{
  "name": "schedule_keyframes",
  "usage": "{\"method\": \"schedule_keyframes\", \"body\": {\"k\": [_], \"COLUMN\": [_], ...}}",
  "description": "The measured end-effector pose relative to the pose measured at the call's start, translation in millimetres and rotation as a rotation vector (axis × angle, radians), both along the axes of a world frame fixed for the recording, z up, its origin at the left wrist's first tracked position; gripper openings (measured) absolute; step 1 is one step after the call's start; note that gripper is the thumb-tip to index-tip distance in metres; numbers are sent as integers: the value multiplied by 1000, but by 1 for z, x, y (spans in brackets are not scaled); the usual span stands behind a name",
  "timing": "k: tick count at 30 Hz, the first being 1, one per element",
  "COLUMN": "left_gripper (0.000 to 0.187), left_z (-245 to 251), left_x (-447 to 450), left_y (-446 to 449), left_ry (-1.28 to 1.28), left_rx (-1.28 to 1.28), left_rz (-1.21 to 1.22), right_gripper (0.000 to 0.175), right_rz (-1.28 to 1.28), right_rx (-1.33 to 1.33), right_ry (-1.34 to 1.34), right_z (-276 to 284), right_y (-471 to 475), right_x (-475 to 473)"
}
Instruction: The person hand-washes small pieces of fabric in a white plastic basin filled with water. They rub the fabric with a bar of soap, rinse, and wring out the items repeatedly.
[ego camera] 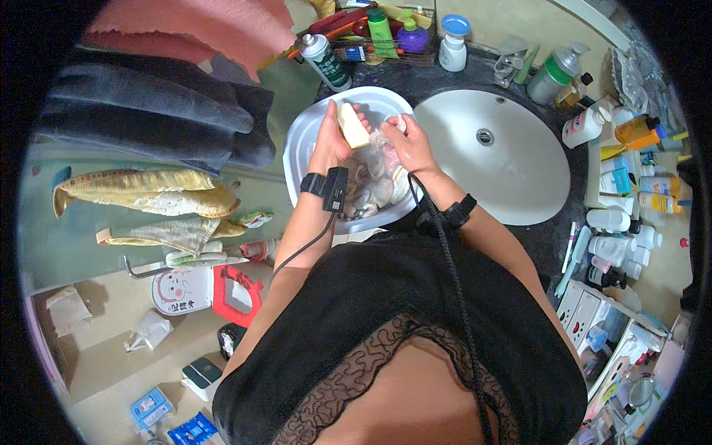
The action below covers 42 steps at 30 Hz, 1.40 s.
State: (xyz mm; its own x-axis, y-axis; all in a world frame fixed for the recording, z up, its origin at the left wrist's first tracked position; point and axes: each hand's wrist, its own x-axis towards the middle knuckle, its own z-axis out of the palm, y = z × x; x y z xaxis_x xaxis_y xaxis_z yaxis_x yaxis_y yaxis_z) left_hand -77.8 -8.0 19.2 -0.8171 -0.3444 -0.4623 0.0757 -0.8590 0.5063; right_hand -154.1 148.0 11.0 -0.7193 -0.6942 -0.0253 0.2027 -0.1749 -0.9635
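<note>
My left hand (337, 136) holds a pale yellow bar of soap (352, 125) over the left part of a white plastic basin (300, 128). Pinched in the fingers of my right hand (409, 143) is part of a wet, light-coloured cloth (380, 139), just right of the soap. More wet laundry (371, 189), pale and grey-brown, lies bunched in water in the basin below both hands. Soap and cloth are close together; whether they touch is hard to tell. Each wrist wears a black strap, and the left one carries a small black device (335, 189) with a cable.
Right of the basin is an oval white sink (500, 178) in a dark countertop (473, 75). A spray can (326, 63), a wire basket (409, 53) of bottles and a pump bottle (453, 53) stand behind. Toiletries crowd the right side. Towels (156, 111) hang at left.
</note>
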Motion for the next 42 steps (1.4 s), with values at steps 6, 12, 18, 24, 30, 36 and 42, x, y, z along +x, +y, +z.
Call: {"method": "schedule_keyframes", "body": {"k": [6,12,18,24,30,36,42], "left_gripper": [45,52,45,38,43,44,37], "left_z": [4,-4,-14,6,2,-10,3], "left_x": [12,28,39,36,44,54,47], "left_y": [39,28,22,35,45,31,33], "left_ry": [-54,104,195,23,-110,197,-27], "left_rx": [81,113,206,153,-57,142,66], "left_rz": [53,123,237,133,102,-138,136], "right_gripper": [27,41,35,29,29,27,48], "right_rz": [23,204,256,146,183,128,-8], "right_rx": [115,71,143,113,257,257,252], "right_ry": [814,822,1142,1188,797,432,1175], "right_z": [11,7,17,19,14,19,17], "right_y": [-32,-39,-40,-56,-60,-50,-43], "right_x": [13,29,39,22,13,27,62]}}
